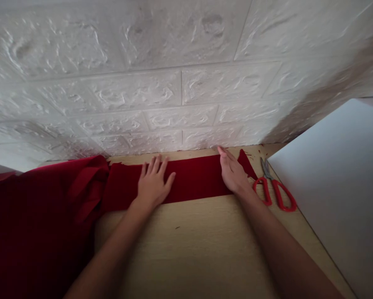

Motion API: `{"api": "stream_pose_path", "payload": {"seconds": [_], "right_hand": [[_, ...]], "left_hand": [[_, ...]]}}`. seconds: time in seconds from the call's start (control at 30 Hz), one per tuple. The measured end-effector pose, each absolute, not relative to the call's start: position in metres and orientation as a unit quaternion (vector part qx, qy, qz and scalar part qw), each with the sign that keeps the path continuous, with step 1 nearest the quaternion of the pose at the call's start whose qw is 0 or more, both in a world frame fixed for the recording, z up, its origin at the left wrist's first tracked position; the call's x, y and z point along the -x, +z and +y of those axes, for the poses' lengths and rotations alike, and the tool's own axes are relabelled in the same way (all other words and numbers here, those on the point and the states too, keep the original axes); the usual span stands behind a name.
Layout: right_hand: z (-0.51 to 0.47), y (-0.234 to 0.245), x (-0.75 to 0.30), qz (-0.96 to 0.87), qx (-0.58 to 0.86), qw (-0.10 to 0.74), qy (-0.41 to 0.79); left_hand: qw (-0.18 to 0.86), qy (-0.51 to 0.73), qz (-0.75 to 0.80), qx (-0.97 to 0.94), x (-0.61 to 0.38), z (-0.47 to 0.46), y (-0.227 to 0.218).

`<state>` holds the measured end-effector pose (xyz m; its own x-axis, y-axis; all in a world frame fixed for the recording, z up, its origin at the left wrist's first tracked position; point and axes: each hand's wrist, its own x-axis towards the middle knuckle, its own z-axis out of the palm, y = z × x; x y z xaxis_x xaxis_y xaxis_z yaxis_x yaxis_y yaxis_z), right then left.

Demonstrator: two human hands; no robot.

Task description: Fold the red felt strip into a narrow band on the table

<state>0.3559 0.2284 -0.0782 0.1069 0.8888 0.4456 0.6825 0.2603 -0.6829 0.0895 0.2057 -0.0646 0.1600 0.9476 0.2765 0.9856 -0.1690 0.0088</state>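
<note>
A strip of dark red cloth (195, 178) lies flat along the back of the wooden table. My left hand (154, 180) rests on it with the fingers spread and holds nothing. Towards the strip's right end, my right hand (232, 170) stands on its edge, fingers stretched out and together, its little-finger side against the cloth. A small pointed red scrap (246, 162) shows just beyond that hand. Scissors with red handles (278, 195) lie right of my right wrist, their blades slightly apart and pointing to the wall.
A large heap of red cloth (43, 216) covers the left side and meets the strip's left end. The white brick-patterned wall (161, 91) rises behind the table (186, 245). A white panel (338, 178) stands at the right. Red shreds lie near the scissors.
</note>
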Motion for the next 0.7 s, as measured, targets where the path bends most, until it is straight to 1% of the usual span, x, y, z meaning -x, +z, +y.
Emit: {"api": "stream_pose_path", "payload": {"seconds": [0.13, 0.27, 0.33, 0.5, 0.6, 0.7], "right_hand": [[0.227, -0.076, -0.354, -0.655, 0.605, 0.436, 0.121], [0.226, -0.075, -0.352, -0.658, 0.61, 0.425, 0.118], [0.226, -0.075, -0.351, -0.658, 0.608, 0.429, 0.116], [0.229, -0.079, -0.354, -0.665, 0.589, 0.446, 0.115], [0.231, -0.081, -0.355, -0.674, 0.578, 0.448, 0.106], [0.233, -0.081, -0.355, -0.679, 0.578, 0.442, 0.096]], "left_hand": [[0.084, -0.125, -0.619, 0.771, -0.044, 0.211, -0.061], [0.069, -0.133, -0.608, 0.78, -0.012, 0.215, -0.045], [0.043, -0.125, -0.607, 0.784, 0.003, 0.22, -0.033], [-0.061, -0.069, -0.622, 0.778, 0.03, 0.238, -0.003], [-0.085, -0.042, -0.644, 0.759, 0.035, 0.246, 0.009], [-0.085, -0.024, -0.657, 0.749, 0.037, 0.248, 0.015]]}}
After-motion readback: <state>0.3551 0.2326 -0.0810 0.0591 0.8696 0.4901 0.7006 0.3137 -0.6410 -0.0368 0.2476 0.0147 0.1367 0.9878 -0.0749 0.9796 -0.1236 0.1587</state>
